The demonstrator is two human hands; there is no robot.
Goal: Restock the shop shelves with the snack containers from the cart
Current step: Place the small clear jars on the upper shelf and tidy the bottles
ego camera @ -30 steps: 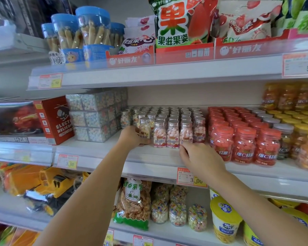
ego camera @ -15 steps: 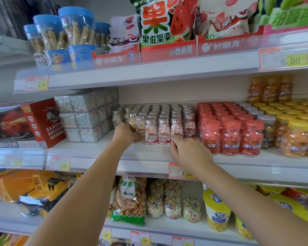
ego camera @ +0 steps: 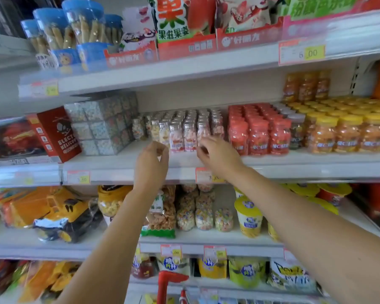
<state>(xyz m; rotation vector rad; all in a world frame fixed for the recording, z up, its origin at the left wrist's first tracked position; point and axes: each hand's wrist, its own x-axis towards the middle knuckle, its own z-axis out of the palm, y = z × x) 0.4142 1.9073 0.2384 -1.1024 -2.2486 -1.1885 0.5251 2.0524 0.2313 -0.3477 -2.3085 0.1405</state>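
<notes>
the small clear plastic bottles with silver caps (ego camera: pixel 184 132), filled with pale and pink sweets, stand upright in tight rows on the white middle shelf (ego camera: pixel 119 165), their front row near the shelf edge

the person's left hand (ego camera: pixel 150 165) is raised just before the left end of that front row, its fingers (ego camera: pixel 162 150) loosely curled toward the thumb with nothing seen between them

the right hand (ego camera: pixel 219 157) is raised before the right end of the row, its fingers (ego camera: pixel 203 148) bent with the tips close to a front bottle; the blur hides whether they touch it, and no bottle is gripped

just right of the bottles stand red jars with red caps (ego camera: pixel 259 134), then orange jars with yellow caps (ego camera: pixel 347 134)

left of them is a stack of clear cube boxes (ego camera: pixel 101 126), and beside that a red cardboard helicopter box (ego camera: pixel 57 134)

a red and yellow price tag (ego camera: pixel 208 175) sits on the shelf edge under the right wrist

on the shelf below lies a yellow toy truck (ego camera: pixel 53 213), and a red metal cart frame (ego camera: pixel 169 284) shows at the bottom edge
</notes>
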